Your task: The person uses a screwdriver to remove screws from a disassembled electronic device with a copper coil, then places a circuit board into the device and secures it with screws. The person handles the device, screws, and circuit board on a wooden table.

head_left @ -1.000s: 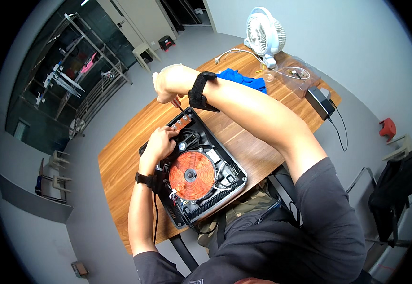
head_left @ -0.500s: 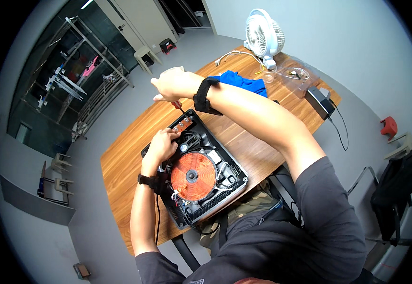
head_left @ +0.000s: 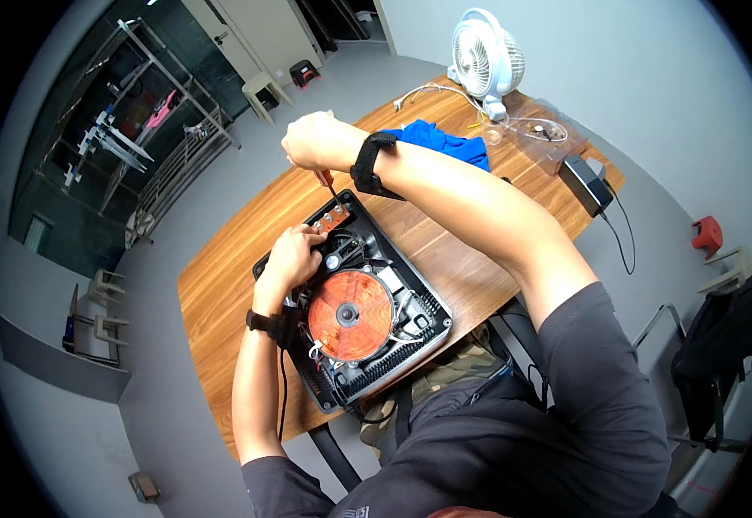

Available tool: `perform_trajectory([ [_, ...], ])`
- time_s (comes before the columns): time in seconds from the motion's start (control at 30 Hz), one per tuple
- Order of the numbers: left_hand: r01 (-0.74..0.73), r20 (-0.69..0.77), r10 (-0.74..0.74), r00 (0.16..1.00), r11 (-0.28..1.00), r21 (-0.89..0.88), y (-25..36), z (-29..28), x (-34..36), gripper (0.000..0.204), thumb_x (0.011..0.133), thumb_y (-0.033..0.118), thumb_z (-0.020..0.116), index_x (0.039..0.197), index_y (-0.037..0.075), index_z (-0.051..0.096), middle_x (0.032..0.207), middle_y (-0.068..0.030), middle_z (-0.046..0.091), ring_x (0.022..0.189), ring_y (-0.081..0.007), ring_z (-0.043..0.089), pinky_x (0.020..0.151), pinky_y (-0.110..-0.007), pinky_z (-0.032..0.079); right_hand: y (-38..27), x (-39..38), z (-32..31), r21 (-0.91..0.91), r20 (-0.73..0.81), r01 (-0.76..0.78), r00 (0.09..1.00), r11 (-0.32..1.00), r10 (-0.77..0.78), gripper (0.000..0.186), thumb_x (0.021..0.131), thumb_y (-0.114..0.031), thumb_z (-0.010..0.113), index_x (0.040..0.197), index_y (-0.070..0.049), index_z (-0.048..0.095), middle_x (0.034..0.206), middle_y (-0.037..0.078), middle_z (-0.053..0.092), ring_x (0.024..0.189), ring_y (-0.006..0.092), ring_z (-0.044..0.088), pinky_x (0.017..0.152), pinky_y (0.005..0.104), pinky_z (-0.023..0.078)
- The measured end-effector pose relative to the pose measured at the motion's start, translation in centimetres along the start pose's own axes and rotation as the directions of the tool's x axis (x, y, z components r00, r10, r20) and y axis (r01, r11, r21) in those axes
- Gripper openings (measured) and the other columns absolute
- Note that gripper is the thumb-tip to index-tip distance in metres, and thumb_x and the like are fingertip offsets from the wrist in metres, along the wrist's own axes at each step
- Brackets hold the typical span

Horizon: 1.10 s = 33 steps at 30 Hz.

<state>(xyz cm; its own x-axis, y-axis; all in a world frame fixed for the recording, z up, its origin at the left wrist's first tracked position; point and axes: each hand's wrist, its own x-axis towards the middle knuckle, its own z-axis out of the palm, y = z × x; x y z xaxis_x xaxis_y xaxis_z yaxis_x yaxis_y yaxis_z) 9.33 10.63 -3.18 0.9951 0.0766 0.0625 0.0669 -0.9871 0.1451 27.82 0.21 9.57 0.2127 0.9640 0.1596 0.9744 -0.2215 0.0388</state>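
Observation:
An opened induction cooker (head_left: 432,321) lies on the table before me, its round copper coil (head_left: 367,298) exposed. Along its far end runs a narrow orange-brown circuit board (head_left: 333,218) with several small metallic parts. My right hand (head_left: 322,142) is closed round a screwdriver (head_left: 323,179) with a red handle. Its shaft slants down to the right end of that board; the tip's exact contact is too small to tell. At the board's left end, my left hand (head_left: 293,259) presses with bent fingers, partly covering the cooker's left side.
Beyond the right forearm lies a blue cloth (head_left: 441,145). A white fan (head_left: 484,60) stands at the table's far end, beside cables and a clear plastic package (head_left: 549,142). A black box-shaped device (head_left: 585,186) with a cord sits at the right edge.
My right hand has turned at the wrist round the screwdriver, its thumb and fingers now tucked from sight. The left hand stays on the board. The whole view has shifted slightly.

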Motion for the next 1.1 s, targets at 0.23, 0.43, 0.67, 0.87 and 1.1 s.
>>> perform_trajectory([
  [0.23,-0.017,-0.006,0.017,1.000,1.000,-0.008,-1.0,0.7,-0.2,0.037,0.075,0.006,0.062,0.109,0.002,0.076,0.115,-0.0181,0.070,0.106,-0.0355,0.064,0.101,-0.042,0.049,0.5,0.2,-0.3,0.091,0.100,0.025,0.994,0.996,-0.034,0.035,0.089,-0.017,0.061,0.122,-0.009,0.068,0.117,0.014,0.072,0.109,0.0342,0.069,0.086,0.0440,0.057],
  [0.43,0.021,0.011,-0.021,1.000,1.000,0.022,0.2,-0.2,-0.3,0.038,0.075,0.005,0.061,0.110,0.001,0.075,0.118,-0.0181,0.070,0.109,-0.0357,0.064,0.099,-0.042,0.051,0.8,0.7,0.2,0.138,0.138,-0.028,0.990,0.990,0.009,0.036,0.086,-0.013,0.062,0.121,-0.007,0.068,0.113,0.016,0.073,0.104,0.0321,0.071,0.084,0.0439,0.057],
  [0.67,0.015,0.008,-0.015,1.000,1.000,0.019,0.1,-0.1,-0.4,0.038,0.076,0.005,0.061,0.111,0.001,0.075,0.118,-0.0181,0.069,0.110,-0.0364,0.064,0.100,-0.043,0.051,0.7,-0.4,0.0,0.076,0.034,-0.062,0.998,0.995,0.060,0.023,0.088,-0.015,0.063,0.103,-0.006,0.077,0.100,0.015,0.076,0.097,0.0294,0.073,0.084,0.0412,0.058],
  [0.87,0.039,0.009,-0.039,0.999,0.999,0.018,0.0,-0.2,-0.5,0.039,0.076,0.006,0.062,0.112,0.002,0.075,0.117,-0.0177,0.069,0.110,-0.0357,0.064,0.100,-0.042,0.050,0.5,0.2,0.1,0.215,0.121,0.005,0.992,0.977,-0.032,0.024,0.089,-0.014,0.061,0.104,-0.004,0.076,0.102,0.017,0.076,0.098,0.0285,0.074,0.082,0.0414,0.058],
  [1.1,0.049,0.013,-0.049,0.999,0.999,0.008,0.4,-0.2,-0.3,0.038,0.076,0.006,0.062,0.111,0.002,0.075,0.115,-0.0169,0.069,0.109,-0.0351,0.063,0.101,-0.043,0.049,0.0,1.1,0.1,0.065,0.066,0.002,0.998,0.998,-0.006,0.024,0.091,-0.014,0.057,0.100,-0.004,0.077,0.098,0.015,0.076,0.097,0.0290,0.074,0.081,0.0398,0.058],
])
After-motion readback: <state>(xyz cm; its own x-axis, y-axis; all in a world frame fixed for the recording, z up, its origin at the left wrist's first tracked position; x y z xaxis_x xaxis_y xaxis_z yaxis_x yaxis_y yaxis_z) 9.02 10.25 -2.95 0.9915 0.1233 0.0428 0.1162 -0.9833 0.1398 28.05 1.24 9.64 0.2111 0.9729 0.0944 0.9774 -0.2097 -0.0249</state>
